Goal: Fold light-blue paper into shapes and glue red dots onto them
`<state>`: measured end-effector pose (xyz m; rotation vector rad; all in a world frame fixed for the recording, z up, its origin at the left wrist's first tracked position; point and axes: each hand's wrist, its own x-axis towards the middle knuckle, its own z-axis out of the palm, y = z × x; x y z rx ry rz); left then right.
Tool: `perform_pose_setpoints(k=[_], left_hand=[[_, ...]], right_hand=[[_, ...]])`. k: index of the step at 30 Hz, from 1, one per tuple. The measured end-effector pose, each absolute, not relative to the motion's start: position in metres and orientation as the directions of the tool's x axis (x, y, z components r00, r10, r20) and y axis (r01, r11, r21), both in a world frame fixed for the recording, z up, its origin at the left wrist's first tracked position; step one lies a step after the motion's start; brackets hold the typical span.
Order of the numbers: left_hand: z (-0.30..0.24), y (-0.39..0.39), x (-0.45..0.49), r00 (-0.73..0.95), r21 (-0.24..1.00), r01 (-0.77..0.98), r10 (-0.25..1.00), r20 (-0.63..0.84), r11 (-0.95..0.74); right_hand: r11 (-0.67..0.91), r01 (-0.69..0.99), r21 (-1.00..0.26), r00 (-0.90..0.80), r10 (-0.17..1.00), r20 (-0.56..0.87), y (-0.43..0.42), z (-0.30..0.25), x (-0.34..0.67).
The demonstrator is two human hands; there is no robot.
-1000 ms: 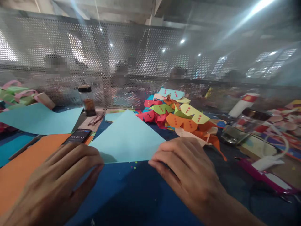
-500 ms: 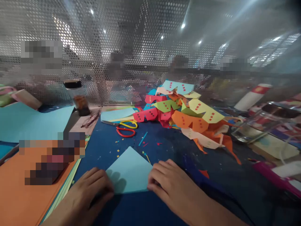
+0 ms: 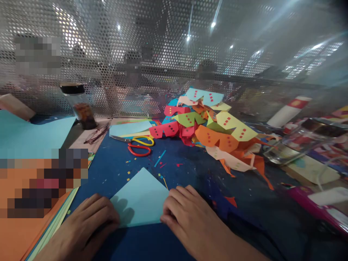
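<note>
A light blue sheet of paper (image 3: 141, 195), folded into a triangle, lies on the dark blue table with its point away from me and its straight edge towards me. My left hand (image 3: 94, 214) covers its left corner, fingers curled and pressed together on the paper. At the opposite corner my right hand (image 3: 185, 210) grips the paper between thumb and bent fingers. Both corners are hidden under the hands. Beyond the sheet lie scissors (image 3: 138, 145) with one yellow and one red handle loop, apart from both hands.
Cut and folded paper pieces (image 3: 220, 139) in many colours are heaped at the back right. Orange paper (image 3: 16, 232) tops a stack at left. A black-lidded bottle (image 3: 81, 108) stands by the perforated metal screen (image 3: 163, 69). A clear container (image 3: 288, 145) is at right; paper scraps dot the table.
The view has shifted slightly, so most things sit a little further left. Both hands stay at the corners of the folded paper, which looks unchanged.
</note>
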<state>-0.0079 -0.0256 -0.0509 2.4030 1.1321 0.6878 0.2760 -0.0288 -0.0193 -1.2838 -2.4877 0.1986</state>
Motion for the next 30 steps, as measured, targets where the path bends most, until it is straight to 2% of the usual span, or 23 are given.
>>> perform_pose_setpoints(k=[3,8,16,26,30], left_hand=[[-0.048,-0.026,-0.008,0.535,0.541,0.607,0.803,0.264,-0.582],[-0.047,-0.022,-0.012,0.606,0.503,0.566,0.743,0.285,-0.654],[-0.033,-0.025,-0.004,0.554,0.491,0.612,0.779,0.293,-0.619],[-0.038,-0.025,-0.008,0.498,0.502,0.667,0.83,0.25,-0.551],[-0.038,-0.027,-0.007,0.529,0.46,0.648,0.793,0.301,-0.607]], right_hand=[[0.583,0.767,-0.267,-0.528,0.811,0.253,-0.029,-0.022,0.276],[0.597,0.772,-0.219,-0.538,0.796,0.277,-0.028,-0.023,0.274],[0.607,0.783,-0.141,-0.556,0.783,0.279,-0.03,-0.02,0.272],[0.589,0.785,-0.194,-0.555,0.807,0.202,-0.033,-0.012,0.264],[0.58,0.792,-0.191,-0.545,0.812,0.208,-0.035,-0.01,0.263]])
